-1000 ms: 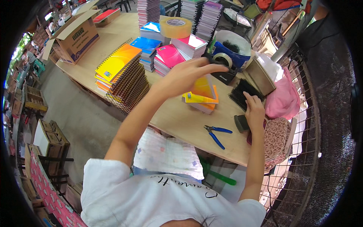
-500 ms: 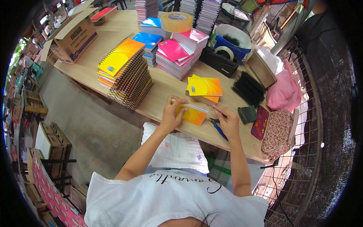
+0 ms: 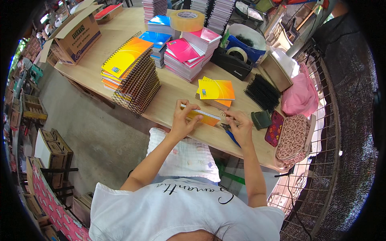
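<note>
Between the thumb and fingers of my left hand (image 3: 185, 120) is a small yellow-orange notebook (image 3: 209, 119), tilted so that its edge with a row of holes faces up. My right hand (image 3: 240, 125) is closed in a pinch on a thin spiral wire (image 3: 223, 114), close to the notebook's right end. Whether the wire is in any hole is too small to tell. Partly under my right hand lie blue-handled cutting pliers (image 3: 232, 135). Just beyond both hands rests a short pile of yellow-orange notebooks (image 3: 217, 89), the top one with a coil along its edge.
A tall stack of spiral-bound yellow notebooks (image 3: 138, 82) stands left. Behind are pink notebooks (image 3: 183, 66), blue notebooks (image 3: 155, 38) and a tape roll (image 3: 187, 20). Rightward sit a tape dispenser (image 3: 231, 64), black coils (image 3: 262, 92), a phone (image 3: 274, 128) and a patterned pouch (image 3: 293, 136).
The notebook in my left hand has tipped, so less of its cover shows and its holed edge stands higher. My right hand stays near its end, still pinching the wire.
</note>
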`<state>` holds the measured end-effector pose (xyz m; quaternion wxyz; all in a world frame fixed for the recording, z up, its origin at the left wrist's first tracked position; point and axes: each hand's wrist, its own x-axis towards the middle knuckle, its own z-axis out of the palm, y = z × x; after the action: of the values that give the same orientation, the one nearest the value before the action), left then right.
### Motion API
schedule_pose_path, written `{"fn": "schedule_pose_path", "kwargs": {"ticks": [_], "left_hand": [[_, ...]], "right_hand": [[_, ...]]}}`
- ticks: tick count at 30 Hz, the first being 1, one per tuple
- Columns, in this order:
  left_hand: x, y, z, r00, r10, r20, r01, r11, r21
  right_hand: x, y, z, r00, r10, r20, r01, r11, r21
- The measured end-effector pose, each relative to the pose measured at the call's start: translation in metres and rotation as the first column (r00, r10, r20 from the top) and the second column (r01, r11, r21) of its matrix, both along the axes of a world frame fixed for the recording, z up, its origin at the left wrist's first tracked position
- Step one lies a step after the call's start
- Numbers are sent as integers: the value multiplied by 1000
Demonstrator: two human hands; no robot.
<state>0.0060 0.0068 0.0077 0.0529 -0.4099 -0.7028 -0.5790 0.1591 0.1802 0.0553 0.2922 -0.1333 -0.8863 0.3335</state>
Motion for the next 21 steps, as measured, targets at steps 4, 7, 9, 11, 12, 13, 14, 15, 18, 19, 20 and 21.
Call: {"fn": "schedule_pose_path", "kwargs": {"ticks": [4,7,9,11,12,13,14,15,18,19,20,21], "left_hand": [[-2,2,-6,1000,12,23,-13,1000,6],[-4,2,-7,1000,12,29,-13,1000,12],[-4,1,-6,1000,20,19,-20,1000,4],[-5,0,-7,999,26,23,-26,1000,-5],[-5,0,-8,999,25,25,-25,1000,-8],[-4,1,-8,999,21,31,-21,1000,-5],[-3,1,-7,999,18,38,-17,1000,-1],[-2,1,-8,999,17,45,-17,1000,2],[-1,2,-7,997,18,72,-18,1000,0],[-2,2,-6,998,14,66,-13,1000,-5],[-2,2,-5,998,10,60,-9,1000,-9],[-2,2,-5,998,8,55,-8,1000,-15]], "right_hand": [[-1,2,-4,992,123,-31,-127,964,-235],[-2,2,-2,986,163,-20,-162,952,-260],[-2,1,4,980,198,13,-190,955,-226],[-1,0,12,969,240,65,-223,955,-197],[-1,0,9,970,229,86,-212,962,-171],[-2,2,5,970,217,106,-201,969,-145],[-2,3,3,971,204,126,-189,975,-118],[-3,2,6,968,210,139,-196,975,-106],[-4,-2,13,964,209,167,-197,977,-82],[-4,-1,8,966,196,169,-184,980,-81],[-4,0,5,968,183,170,-171,982,-80],[-5,-4,9,967,183,178,-180,983,-34]]}}
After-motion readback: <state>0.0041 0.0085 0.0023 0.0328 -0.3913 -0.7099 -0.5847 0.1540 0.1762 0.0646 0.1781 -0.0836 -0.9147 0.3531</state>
